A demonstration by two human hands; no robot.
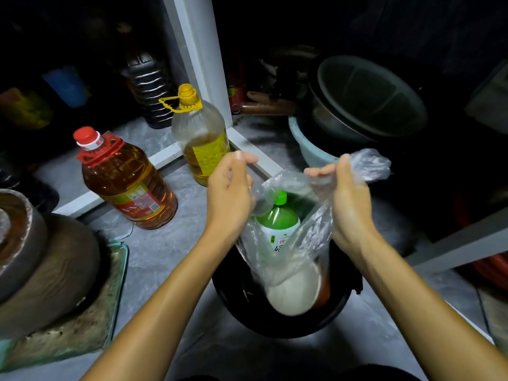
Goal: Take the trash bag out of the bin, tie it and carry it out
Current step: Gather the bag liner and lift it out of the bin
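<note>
A clear plastic trash bag (288, 259) hangs part-way out of a round black bin (275, 323) on the grey floor. Inside the bag I see a green-capped bottle (279, 221) with a white and green label, and something pale at the bottom. My left hand (229, 193) grips the bag's left rim. My right hand (347, 204) holds the right rim, and a loose flap of plastic sticks out past its fingers. The bag's mouth is stretched open between the two hands.
Two oil bottles stand to the left: a red-capped one (123, 180) and a yellow-capped one (200, 136). A white post (203, 64) rises behind them. A pale blue basin with a dark pot (365, 105) sits behind the bin. A brown jar (46, 265) on a tray stands at left.
</note>
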